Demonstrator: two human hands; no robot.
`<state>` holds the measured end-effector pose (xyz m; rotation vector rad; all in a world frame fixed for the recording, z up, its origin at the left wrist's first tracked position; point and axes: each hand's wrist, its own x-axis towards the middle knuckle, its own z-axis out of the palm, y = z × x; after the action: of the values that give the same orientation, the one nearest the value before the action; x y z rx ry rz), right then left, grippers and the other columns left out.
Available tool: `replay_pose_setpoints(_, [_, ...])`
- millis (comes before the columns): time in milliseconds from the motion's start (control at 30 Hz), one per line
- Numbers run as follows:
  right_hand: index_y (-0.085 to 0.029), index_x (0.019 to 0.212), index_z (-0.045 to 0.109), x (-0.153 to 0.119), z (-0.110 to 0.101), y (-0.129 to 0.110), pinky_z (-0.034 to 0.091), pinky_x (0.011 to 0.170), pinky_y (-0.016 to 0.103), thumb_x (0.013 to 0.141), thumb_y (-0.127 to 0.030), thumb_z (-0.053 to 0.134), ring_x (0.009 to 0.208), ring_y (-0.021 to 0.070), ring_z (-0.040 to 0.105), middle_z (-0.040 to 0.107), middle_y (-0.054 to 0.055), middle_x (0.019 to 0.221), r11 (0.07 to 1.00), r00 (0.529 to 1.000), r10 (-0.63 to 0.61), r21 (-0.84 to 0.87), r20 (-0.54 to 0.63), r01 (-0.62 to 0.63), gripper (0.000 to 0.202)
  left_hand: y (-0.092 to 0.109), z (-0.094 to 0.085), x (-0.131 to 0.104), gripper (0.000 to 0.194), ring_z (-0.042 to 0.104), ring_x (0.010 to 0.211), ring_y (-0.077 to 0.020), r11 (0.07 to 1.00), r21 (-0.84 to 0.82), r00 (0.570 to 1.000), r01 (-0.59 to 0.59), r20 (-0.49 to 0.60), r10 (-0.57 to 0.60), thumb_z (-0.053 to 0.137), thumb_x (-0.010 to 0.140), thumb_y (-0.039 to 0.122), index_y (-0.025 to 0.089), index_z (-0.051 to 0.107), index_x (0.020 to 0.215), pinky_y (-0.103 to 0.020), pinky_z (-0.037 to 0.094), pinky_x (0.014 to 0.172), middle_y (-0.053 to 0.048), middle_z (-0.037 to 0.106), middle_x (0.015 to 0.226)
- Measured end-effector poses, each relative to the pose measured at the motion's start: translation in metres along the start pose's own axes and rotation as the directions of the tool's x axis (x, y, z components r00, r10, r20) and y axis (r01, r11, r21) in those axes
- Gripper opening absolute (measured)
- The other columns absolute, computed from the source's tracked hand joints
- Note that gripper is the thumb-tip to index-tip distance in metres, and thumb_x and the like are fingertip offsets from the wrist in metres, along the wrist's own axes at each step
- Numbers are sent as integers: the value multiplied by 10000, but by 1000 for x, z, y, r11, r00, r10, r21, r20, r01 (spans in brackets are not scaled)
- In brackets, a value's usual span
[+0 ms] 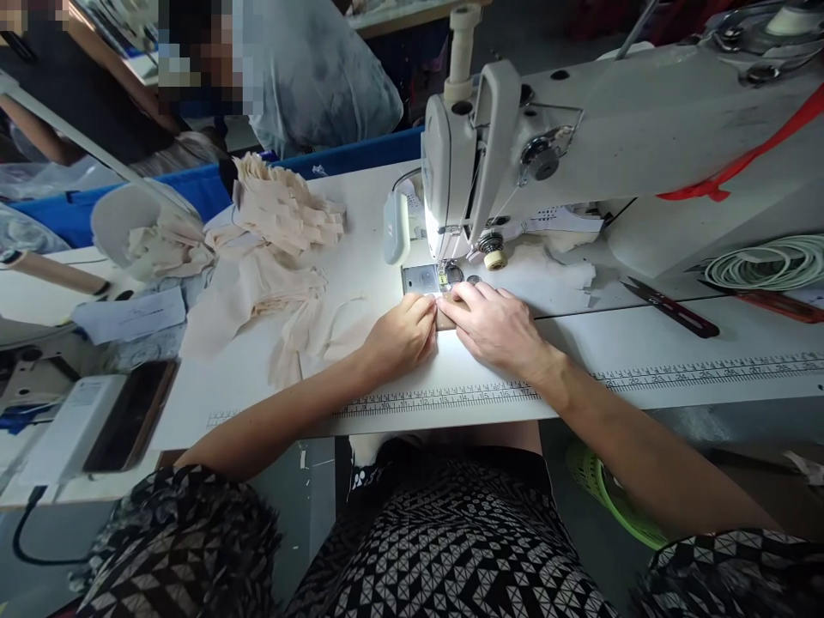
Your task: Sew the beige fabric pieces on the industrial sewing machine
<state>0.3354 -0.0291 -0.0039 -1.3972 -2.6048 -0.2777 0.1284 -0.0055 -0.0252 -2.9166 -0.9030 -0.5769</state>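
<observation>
Just in front of the presser foot [444, 276] of a white sewing machine [444, 163], my two hands meet at the lit needle area. My left hand [402, 336] is closed, thumb and fingers pinching a small pale piece of fabric [437, 302] that is mostly hidden by the fingers. My right hand [499, 324] bends over the other side of it, thumb and index fingertip at the same piece, the other fingers resting by the needle plate. Thin beige fabric [351, 330] lies on the table to the left of my left hand.
Beige fabric pieces [283, 210] are heaped at left. Thread snips [673, 309] and a coil of pale cord [772, 262] lie right. A phone [132, 416] rests beside a white box [74, 429]. A printed ruler [444, 399] runs along the front edge. Other people sit beyond.
</observation>
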Motion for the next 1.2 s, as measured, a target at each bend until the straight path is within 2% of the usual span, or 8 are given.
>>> replay_pose_setpoints(233, [-199,1261,741,-3,4,16,448,749,372,993,-117,393,899,243,583,684,125,1077,981,981,164,121,-102,-151,446,-7,2,12,403,664,1121,-319,998,-39,997,59,57,-56,346,1047,173,52,689,1221,-501,608,991,-231,701,1228])
replay_pose_setpoints(367, [-210,1245,747,-7,10,26,462,732,377,971,-115,410,887,246,582,680,119,1056,983,975,164,108,-152,-148,445,-11,10,19,375,656,1111,-317,994,-61,995,87,59,-83,352,1057,198,87,687,1185,-484,597,995,-213,697,1222])
replay_pose_setpoints(633, [-213,1172,759,-9,11,24,500,739,369,995,-117,409,875,230,611,688,105,1044,983,977,165,98,-134,-153,405,-15,18,24,359,637,1115,-325,994,-58,993,94,71,-90,328,1073,238,119,662,1125,-481,569,1017,-198,690,1193])
replay_pose_setpoints(833, [-231,1169,749,-4,15,27,570,830,393,1071,-258,416,964,248,696,733,98,1084,934,955,258,290,-146,-208,348,-17,19,23,381,637,1105,-325,994,-76,996,82,43,-79,320,1084,257,92,657,1152,-482,564,1033,-212,685,1199])
replay_pose_setpoints(900, [-232,1101,744,4,19,32,574,809,386,1098,-332,395,938,245,718,759,83,1016,881,925,347,391,-154,-265,363,-18,19,22,383,636,1119,-324,993,-89,997,80,28,-78,326,1082,256,86,657,1176,-480,570,1031,-217,685,1210])
replay_pose_setpoints(1000, [-246,880,712,18,24,41,555,757,365,1115,-400,378,795,226,716,743,49,800,807,889,439,490,-127,-329,436,-19,21,22,368,637,1138,-323,991,-104,997,80,10,-79,354,1068,244,105,659,1218,-495,578,1025,-205,690,1227])
replay_pose_setpoints(1100, [-258,726,636,24,22,45,534,754,352,1100,-397,419,727,211,696,708,37,702,776,876,466,532,-122,-339,454,-20,22,23,370,641,1132,-320,992,-94,997,83,10,-82,364,1060,239,114,667,1232,-508,576,1031,-195,694,1230])
replay_pose_setpoints(1200, [-263,707,585,21,18,43,507,731,331,1082,-400,463,695,195,673,702,26,690,762,866,482,551,-130,-341,418,-21,22,23,372,643,1122,-317,994,-74,996,84,13,-83,369,1063,244,93,679,1202,-484,577,1026,-206,691,1223])
